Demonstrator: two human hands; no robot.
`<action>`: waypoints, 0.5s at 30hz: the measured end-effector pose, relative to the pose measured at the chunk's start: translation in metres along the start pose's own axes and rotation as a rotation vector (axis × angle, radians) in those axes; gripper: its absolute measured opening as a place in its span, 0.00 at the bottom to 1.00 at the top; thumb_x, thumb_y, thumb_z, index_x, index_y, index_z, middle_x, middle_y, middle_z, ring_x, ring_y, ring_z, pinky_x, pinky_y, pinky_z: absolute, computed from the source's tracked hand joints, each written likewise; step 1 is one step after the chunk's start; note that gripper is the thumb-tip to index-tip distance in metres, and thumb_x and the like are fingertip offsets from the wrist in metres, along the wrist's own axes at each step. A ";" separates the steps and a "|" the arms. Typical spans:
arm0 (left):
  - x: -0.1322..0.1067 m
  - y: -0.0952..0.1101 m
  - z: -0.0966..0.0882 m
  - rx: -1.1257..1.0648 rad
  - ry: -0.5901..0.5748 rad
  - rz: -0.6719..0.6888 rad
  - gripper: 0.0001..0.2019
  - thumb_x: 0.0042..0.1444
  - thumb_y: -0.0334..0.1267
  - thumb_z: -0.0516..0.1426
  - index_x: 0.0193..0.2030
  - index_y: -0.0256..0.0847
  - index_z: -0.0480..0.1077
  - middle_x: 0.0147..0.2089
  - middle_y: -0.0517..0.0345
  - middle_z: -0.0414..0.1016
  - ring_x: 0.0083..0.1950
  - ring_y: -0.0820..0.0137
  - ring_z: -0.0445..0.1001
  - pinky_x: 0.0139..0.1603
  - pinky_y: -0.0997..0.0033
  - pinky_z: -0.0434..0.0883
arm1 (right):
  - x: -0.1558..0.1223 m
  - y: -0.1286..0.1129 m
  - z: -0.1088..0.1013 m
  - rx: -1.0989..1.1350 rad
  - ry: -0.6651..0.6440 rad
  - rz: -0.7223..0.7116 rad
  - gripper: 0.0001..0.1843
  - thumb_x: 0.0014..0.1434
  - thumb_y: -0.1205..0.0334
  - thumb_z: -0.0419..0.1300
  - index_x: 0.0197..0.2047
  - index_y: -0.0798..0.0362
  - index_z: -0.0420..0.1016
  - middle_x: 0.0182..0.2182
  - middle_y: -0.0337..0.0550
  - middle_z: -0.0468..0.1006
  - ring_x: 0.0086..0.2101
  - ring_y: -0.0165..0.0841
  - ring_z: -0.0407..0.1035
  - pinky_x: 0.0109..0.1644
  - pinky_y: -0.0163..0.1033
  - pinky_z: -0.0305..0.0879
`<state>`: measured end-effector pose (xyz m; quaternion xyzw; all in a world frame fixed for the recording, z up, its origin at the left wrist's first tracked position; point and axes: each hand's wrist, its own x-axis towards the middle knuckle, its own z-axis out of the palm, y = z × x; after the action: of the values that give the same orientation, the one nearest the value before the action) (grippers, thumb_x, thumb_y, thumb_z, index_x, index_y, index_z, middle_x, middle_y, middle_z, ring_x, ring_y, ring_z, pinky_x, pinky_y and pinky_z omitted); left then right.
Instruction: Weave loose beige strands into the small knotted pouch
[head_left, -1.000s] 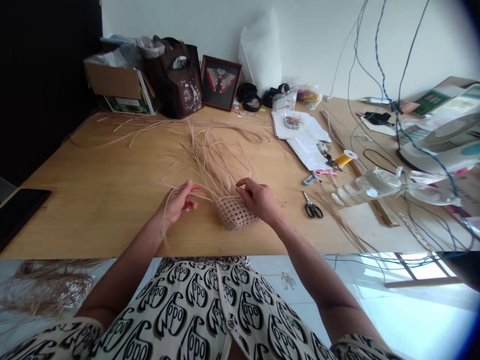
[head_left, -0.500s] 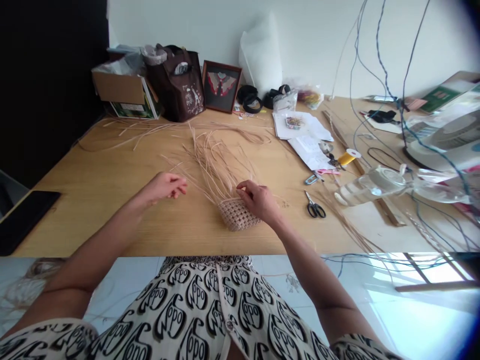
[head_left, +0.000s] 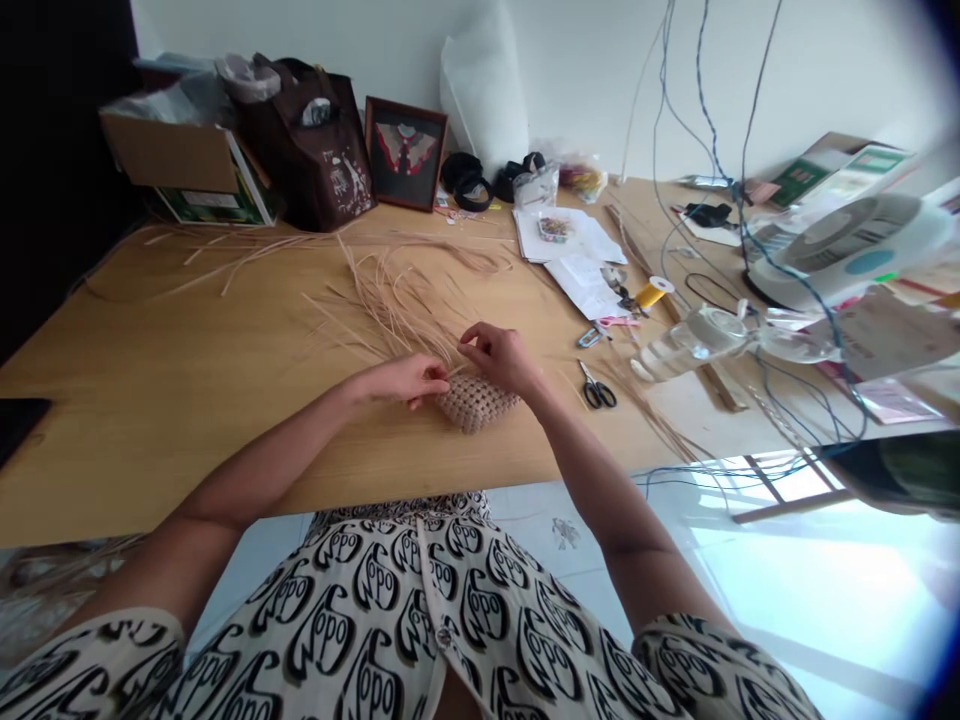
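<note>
A small woven straw piece (head_left: 472, 402) lies on the wooden table (head_left: 187, 390) near its front edge, with long loose straw strands (head_left: 382, 300) fanning away from it. My left hand (head_left: 409, 380) rests at the piece's left edge, fingers curled together on the strands. My right hand (head_left: 501, 357) sits on the piece's top right, thumb and forefinger pinched on a strand.
Black scissors (head_left: 598, 387) lie right of the piece, with a yellow spool (head_left: 649, 293), papers (head_left: 574, 250) and a clear bottle (head_left: 690, 345) beyond. A cardboard box (head_left: 184, 165), brown bag (head_left: 311, 150) and picture frame (head_left: 405, 152) line the back. A fan (head_left: 840, 245) and hanging cords (head_left: 705, 130) stand right.
My left hand swung out to the left, then came back to the woven piece's left edge. My right hand stayed on the piece. The view shifted and tilted.
</note>
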<state>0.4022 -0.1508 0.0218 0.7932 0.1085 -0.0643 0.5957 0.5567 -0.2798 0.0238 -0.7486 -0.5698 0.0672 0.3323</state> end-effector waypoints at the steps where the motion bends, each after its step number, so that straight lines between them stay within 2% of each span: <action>1: 0.004 -0.001 0.000 -0.054 -0.020 -0.003 0.12 0.45 0.43 0.62 0.31 0.37 0.67 0.23 0.61 0.69 0.13 0.80 0.62 0.14 0.78 0.54 | 0.005 0.003 0.000 0.003 -0.010 0.000 0.12 0.57 0.55 0.56 0.36 0.55 0.72 0.18 0.32 0.65 0.19 0.23 0.55 0.26 0.30 0.51; 3: 0.011 -0.007 0.003 -0.169 -0.006 0.008 0.14 0.44 0.43 0.63 0.30 0.37 0.65 0.25 0.62 0.68 0.13 0.81 0.61 0.13 0.79 0.53 | 0.014 0.008 0.000 0.000 -0.019 0.000 0.12 0.57 0.55 0.56 0.36 0.55 0.72 0.18 0.32 0.66 0.20 0.24 0.56 0.26 0.30 0.51; 5: 0.018 -0.016 0.006 -0.267 0.069 0.036 0.15 0.43 0.43 0.64 0.29 0.37 0.64 0.23 0.64 0.66 0.13 0.82 0.60 0.12 0.81 0.52 | 0.020 0.009 -0.003 -0.029 0.028 -0.013 0.11 0.58 0.57 0.55 0.35 0.56 0.72 0.21 0.35 0.68 0.22 0.25 0.59 0.28 0.31 0.54; 8: 0.024 -0.025 0.007 -0.392 0.233 0.066 0.15 0.42 0.42 0.64 0.28 0.36 0.64 0.22 0.66 0.63 0.15 0.83 0.59 0.13 0.82 0.52 | 0.017 0.005 -0.011 -0.087 0.303 -0.041 0.09 0.59 0.61 0.53 0.36 0.56 0.71 0.32 0.44 0.72 0.31 0.30 0.65 0.37 0.35 0.60; 11: 0.023 -0.023 0.002 -0.478 0.386 0.049 0.15 0.41 0.41 0.65 0.27 0.35 0.65 0.21 0.65 0.63 0.18 0.83 0.59 0.15 0.83 0.54 | -0.005 -0.006 -0.015 -0.080 0.612 -0.009 0.09 0.61 0.62 0.50 0.38 0.55 0.69 0.35 0.47 0.70 0.38 0.33 0.65 0.43 0.40 0.62; 13: 0.021 -0.017 -0.002 -0.500 0.459 0.020 0.14 0.41 0.40 0.65 0.27 0.35 0.65 0.21 0.65 0.64 0.19 0.83 0.60 0.16 0.83 0.55 | -0.025 -0.015 -0.008 -0.064 0.696 0.063 0.08 0.61 0.61 0.49 0.37 0.53 0.68 0.34 0.47 0.70 0.38 0.35 0.65 0.44 0.43 0.63; 15: 0.021 -0.010 -0.006 -0.509 0.517 -0.005 0.12 0.42 0.39 0.65 0.26 0.35 0.66 0.21 0.64 0.64 0.19 0.82 0.60 0.17 0.83 0.56 | -0.045 -0.023 0.006 -0.034 0.721 0.122 0.07 0.59 0.60 0.52 0.39 0.52 0.68 0.36 0.47 0.69 0.41 0.37 0.65 0.46 0.46 0.63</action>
<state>0.4198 -0.1399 0.0093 0.6093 0.2701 0.1662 0.7267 0.5198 -0.3151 0.0199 -0.7621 -0.3715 -0.1906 0.4948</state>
